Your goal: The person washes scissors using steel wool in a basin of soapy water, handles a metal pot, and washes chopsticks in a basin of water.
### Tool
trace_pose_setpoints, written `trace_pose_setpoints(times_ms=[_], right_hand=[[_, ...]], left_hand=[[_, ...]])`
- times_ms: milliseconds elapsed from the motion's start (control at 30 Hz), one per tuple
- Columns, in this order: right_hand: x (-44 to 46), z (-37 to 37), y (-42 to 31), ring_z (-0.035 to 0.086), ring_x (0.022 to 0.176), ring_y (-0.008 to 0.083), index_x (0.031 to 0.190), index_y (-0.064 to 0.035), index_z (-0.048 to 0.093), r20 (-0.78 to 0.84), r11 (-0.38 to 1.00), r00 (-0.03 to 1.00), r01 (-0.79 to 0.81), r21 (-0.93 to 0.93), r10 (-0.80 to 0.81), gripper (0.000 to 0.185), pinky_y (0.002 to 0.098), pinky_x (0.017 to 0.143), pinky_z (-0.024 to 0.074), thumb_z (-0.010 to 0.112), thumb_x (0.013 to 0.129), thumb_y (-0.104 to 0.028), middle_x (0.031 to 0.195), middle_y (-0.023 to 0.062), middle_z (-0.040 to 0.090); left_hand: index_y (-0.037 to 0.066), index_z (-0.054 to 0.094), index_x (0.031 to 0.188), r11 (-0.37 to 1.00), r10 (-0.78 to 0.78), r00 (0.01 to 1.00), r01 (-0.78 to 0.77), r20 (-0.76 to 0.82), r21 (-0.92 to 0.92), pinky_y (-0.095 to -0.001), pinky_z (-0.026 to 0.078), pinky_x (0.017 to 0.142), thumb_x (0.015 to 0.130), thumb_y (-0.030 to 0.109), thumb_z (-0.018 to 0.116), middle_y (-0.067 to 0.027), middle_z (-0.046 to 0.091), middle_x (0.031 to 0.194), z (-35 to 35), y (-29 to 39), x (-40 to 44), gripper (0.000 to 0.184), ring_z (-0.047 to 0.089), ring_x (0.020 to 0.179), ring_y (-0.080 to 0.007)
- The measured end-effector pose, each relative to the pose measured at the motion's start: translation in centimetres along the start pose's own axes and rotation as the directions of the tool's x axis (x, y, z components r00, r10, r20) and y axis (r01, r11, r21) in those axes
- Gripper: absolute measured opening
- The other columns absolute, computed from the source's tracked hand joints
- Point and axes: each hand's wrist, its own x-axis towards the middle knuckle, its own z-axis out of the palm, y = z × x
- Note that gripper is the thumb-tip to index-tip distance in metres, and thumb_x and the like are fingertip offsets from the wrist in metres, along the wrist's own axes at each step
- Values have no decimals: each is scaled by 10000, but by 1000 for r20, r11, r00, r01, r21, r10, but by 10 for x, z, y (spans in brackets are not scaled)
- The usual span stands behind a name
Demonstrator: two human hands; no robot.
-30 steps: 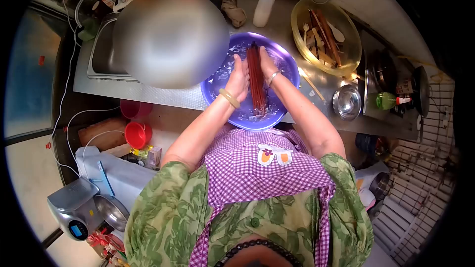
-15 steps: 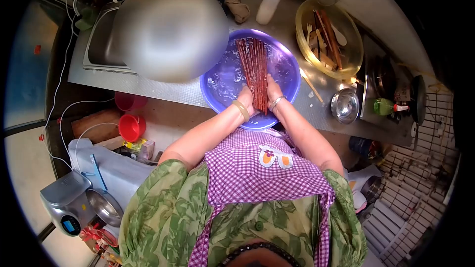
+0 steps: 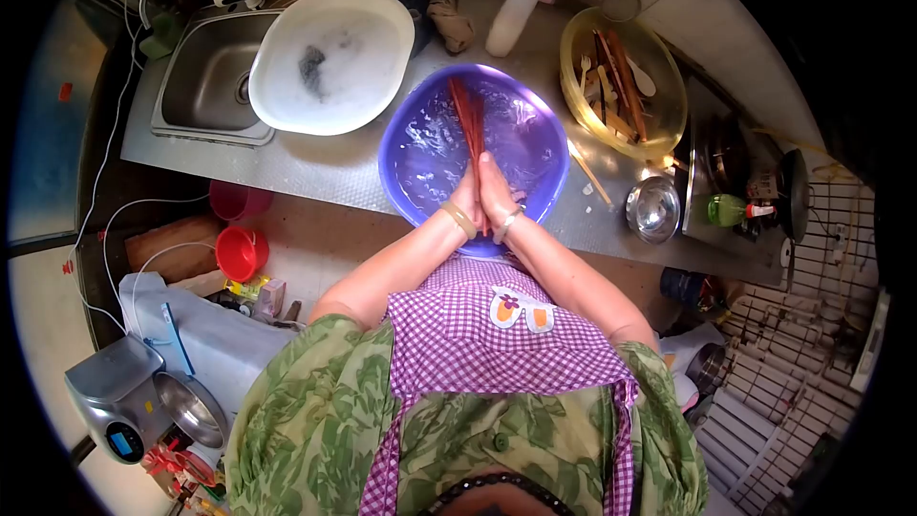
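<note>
A narrow bundle of reddish-brown chopsticks (image 3: 469, 119) lies lengthwise over a purple basin (image 3: 389, 172) of rippling water. My left hand (image 3: 465, 197) and my right hand (image 3: 496, 190) press flat against each other, palm to palm, with the lower part of the bundle squeezed between them. The far ends of the chopsticks reach toward the back rim. Thin near ends poke out by my wrists. Some of each hand's inner side is hidden by the other hand.
Left of the basin, a white tub (image 3: 358, 86) of cloudy water overlaps the steel sink (image 3: 201, 67). A yellow translucent bowl (image 3: 676, 86) holding utensils stands at right, near a small metal bowl (image 3: 653, 210). One loose stick (image 3: 590, 174) lies on the counter.
The chopsticks, spread in a wide fan before, are now gathered into a tight bundle. My hands have come together around them. The view has shifted slightly.
</note>
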Motion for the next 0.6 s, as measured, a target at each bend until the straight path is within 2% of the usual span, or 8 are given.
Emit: trace_pose_setpoints(times_ms=[100,167,233,267,333,400,467,600], right_hand=[[9,-12,4,577,938,386,1013,-3,580,37,956,975,223,-192,-220,455,475,817,425,339,922,-378,992,261,590],[19,-34,-5,588,895,395,982,-6,588,284,820,927,354,-450,-244,444,482,768,442,357,916,-379,948,270,596],[10,-29,-12,580,930,385,1019,-11,587,101,915,968,251,-315,-230,434,482,776,441,389,907,-381,988,274,587],[10,25,9,579,933,383,1026,-13,587,-228,954,951,149,-260,-211,433,481,774,441,396,904,-382,992,272,586],[28,18,51,570,950,386,1054,-19,579,-59,981,982,181,70,-177,428,478,774,439,409,901,-381,1046,264,575],[23,40,39,577,938,379,1017,-15,591,-336,921,897,163,-355,-288,423,473,760,442,411,899,-379,1017,254,589],[21,-31,-1,603,862,368,918,-6,620,313,808,886,448,-383,-343,390,457,700,455,427,891,-344,883,237,618],[33,-52,11,560,999,209,1133,-15,553,394,966,884,251,57,-253,396,312,876,424,426,939,-336,1053,122,611]], left_hand=[[48,535,1031,983,1,961,50,277,-178,-390,481,814,924,376,451,-101,586,978,5,4,-4,355,574,904,-240],[74,529,1108,976,-75,991,97,115,-197,-415,467,852,926,560,276,-113,590,1048,13,3,-6,577,565,969,-253],[78,529,1108,983,-105,992,114,65,-146,-404,457,869,914,590,242,-102,593,1058,22,6,-17,618,568,961,-252],[79,520,1130,990,-69,998,69,1,-123,-410,445,888,910,597,231,-104,582,1090,22,6,-13,633,553,998,-258],[83,502,1173,997,-11,999,8,-39,-83,-420,427,918,903,609,215,-111,559,1148,12,2,6,658,528,1062,-267],[88,482,1212,998,14,996,-8,87,-70,-426,421,932,898,618,208,-122,536,1195,-7,-3,19,674,507,1108,-275],[95,441,1261,997,17,980,-3,198,-73,-462,437,912,890,636,166,-139,514,1230,-19,-2,19,711,499,1133,-289],[61,411,1285,985,-141,981,152,134,-84,-538,407,922,861,675,84,-150,504,1245,-4,20,-8,815,490,1144,-325]])
